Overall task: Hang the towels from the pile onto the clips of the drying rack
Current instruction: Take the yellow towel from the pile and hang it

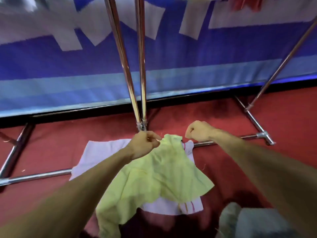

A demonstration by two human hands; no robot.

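A pale yellow-green towel (159, 176) hangs lifted above the pile, pinched at its top corner by my left hand (145, 145). Under it a white towel (101, 152) with pink and yellow stripes lies flat on the red floor. My right hand (199, 131) is curled into a fist just right of the yellow towel's top corner, and I cannot make out anything in it. The drying rack's chrome uprights (137, 83) rise from a joint just behind my left hand. No clips show clearly.
Chrome base bars (39, 175) of the rack cross the red carpet (283, 114) left and right, with a connector (263, 135) at right. A blue and white banner (171, 66) stands behind. Red cloth (247, 4) hangs at top right. A grey-clad knee (248, 222) is at bottom right.
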